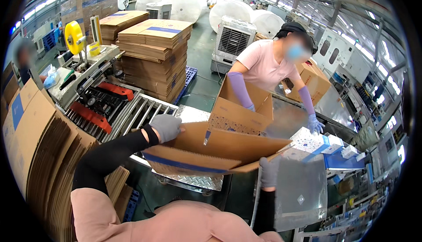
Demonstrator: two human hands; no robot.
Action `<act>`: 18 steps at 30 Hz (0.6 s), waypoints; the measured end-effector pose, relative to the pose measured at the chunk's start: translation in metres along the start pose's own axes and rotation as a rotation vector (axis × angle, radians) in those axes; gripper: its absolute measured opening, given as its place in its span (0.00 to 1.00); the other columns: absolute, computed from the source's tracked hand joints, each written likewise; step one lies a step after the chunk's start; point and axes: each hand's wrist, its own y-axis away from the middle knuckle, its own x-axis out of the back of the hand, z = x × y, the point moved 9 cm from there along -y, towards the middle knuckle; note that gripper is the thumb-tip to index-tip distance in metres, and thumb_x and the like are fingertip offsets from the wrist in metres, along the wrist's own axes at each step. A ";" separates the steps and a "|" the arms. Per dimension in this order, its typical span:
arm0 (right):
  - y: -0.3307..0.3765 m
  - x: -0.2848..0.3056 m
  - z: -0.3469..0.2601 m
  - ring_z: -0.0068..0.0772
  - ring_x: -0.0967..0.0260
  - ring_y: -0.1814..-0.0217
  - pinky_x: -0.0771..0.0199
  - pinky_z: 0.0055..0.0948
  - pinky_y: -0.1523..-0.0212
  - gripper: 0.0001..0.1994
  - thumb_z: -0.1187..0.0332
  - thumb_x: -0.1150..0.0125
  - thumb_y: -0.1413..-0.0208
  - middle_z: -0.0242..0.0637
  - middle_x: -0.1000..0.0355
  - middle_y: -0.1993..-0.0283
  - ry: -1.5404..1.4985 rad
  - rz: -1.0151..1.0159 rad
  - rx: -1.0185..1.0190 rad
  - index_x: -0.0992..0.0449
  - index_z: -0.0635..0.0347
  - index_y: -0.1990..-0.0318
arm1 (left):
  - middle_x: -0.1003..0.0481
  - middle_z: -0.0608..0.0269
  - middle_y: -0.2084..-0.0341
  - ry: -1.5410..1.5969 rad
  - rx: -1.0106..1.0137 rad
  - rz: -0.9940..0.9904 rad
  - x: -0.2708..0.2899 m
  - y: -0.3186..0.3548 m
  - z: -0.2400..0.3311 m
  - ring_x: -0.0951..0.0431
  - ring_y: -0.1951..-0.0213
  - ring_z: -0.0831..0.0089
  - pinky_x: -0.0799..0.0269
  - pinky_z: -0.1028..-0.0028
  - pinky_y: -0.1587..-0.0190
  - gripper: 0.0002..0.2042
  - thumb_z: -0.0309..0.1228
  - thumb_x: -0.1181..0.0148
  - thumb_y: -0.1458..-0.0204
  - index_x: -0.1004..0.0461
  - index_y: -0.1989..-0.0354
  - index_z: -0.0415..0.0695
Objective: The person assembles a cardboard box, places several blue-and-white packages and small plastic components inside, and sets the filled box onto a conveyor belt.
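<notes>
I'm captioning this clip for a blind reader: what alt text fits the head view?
Two grey-gloved hands, the left hand and right hand, grip a flattened cardboard box over a metal table. Opposite, a co-worker in pink reaches into an open carton.

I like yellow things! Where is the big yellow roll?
In the head view, the yellow roll is far up on the left, standing upright on top of the taping machine, beside the tall stack of flat cardboard boxes.
</notes>
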 end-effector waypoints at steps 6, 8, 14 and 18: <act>0.055 -0.009 -0.033 0.58 0.46 0.34 0.40 0.45 0.37 0.49 0.49 0.40 0.52 0.62 0.47 0.34 0.454 -0.441 0.531 0.55 0.74 0.31 | 0.20 0.53 0.70 -0.337 -0.351 -0.064 -0.019 -0.032 0.064 0.19 0.65 0.52 0.24 0.58 0.63 0.12 0.37 0.48 0.47 0.18 0.71 0.48; 0.043 -0.051 0.049 0.63 0.52 0.30 0.46 0.47 0.34 0.52 0.37 0.45 0.49 0.65 0.52 0.31 0.845 -0.462 0.548 0.56 0.74 0.31 | 0.20 0.55 0.73 -0.078 -0.537 0.114 -0.054 -0.038 0.147 0.20 0.67 0.53 0.24 0.59 0.65 0.13 0.38 0.48 0.48 0.18 0.74 0.47; 0.056 -0.069 0.024 0.59 0.59 0.25 0.51 0.43 0.32 0.55 0.27 0.52 0.50 0.63 0.54 0.29 1.019 -1.062 0.579 0.53 0.70 0.30 | 0.18 0.54 0.69 -0.162 -0.423 -0.155 -0.169 -0.044 0.186 0.17 0.63 0.56 0.23 0.61 0.64 0.09 0.33 0.42 0.55 0.16 0.71 0.48; 0.139 -0.067 -0.033 0.52 0.55 0.25 0.54 0.41 0.27 0.52 0.31 0.48 0.47 0.58 0.57 0.26 0.760 -1.291 0.623 0.56 0.65 0.28 | 0.18 0.54 0.67 -0.222 -0.241 -0.214 -0.208 -0.054 0.143 0.17 0.60 0.57 0.22 0.59 0.63 0.10 0.34 0.41 0.55 0.15 0.68 0.48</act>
